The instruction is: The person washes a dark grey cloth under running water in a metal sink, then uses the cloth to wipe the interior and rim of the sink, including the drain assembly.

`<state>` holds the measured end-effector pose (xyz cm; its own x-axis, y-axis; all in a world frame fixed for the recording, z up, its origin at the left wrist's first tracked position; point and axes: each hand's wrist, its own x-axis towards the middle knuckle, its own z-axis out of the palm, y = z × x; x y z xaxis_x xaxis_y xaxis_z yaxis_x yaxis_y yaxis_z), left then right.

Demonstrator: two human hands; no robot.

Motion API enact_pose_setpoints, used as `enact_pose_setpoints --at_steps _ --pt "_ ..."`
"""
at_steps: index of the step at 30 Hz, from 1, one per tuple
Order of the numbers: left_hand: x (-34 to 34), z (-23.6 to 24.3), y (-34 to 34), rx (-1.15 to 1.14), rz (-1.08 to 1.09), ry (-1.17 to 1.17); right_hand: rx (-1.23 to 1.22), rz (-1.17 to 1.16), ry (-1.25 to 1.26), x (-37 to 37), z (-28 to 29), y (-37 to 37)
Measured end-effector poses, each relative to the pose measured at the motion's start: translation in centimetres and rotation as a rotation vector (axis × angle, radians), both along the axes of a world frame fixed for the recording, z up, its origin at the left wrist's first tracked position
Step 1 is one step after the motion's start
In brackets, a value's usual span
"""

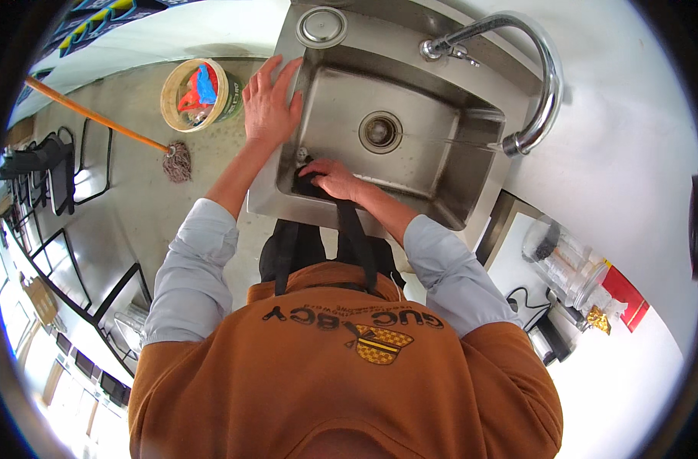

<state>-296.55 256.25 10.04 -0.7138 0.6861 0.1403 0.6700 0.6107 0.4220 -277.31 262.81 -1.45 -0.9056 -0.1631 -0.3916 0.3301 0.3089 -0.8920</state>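
A stainless steel sink (441, 153) lies in front of me, with a round drain (380, 132) in its floor. My left hand (271, 107) rests on the sink's left rim, fingers spread and holding nothing. Inside the near left corner, my right hand (335, 180) has its fingers bent over a black cloth-like thing (309, 184), partly hidden beneath them. A small pale round fitting (301, 155) shows just beyond it. From the curved chrome faucet (551, 84) at the right, a thin stream of water runs toward the drain.
A round metal lid-like piece (321, 27) sits at the sink's far left corner. On the floor to the left stand a bucket (170, 99) with red and blue items and a mop (178, 162). A clear plastic container (555, 252) lies at the right.
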Motion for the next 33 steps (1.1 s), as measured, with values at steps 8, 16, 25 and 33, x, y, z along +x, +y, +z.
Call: enact_pose_setpoints --at_steps 8,16,25,33 --pt "-0.1 -0.8 -0.4 0.014 0.009 0.060 -0.116 0.045 -0.098 13.0 5.4 14.0" --pt "0.1 -1.3 -0.8 0.030 0.003 0.085 0.586 -0.289 0.124 14.6 11.6 7.2" --pt "0.0 -1.8 -0.7 -0.014 -0.008 0.066 0.864 -0.398 0.534 6.5 13.3 -7.3" --pt "0.1 -0.9 -0.6 -0.012 0.000 -0.012 1.198 -0.747 0.273 20.5 13.6 2.0"
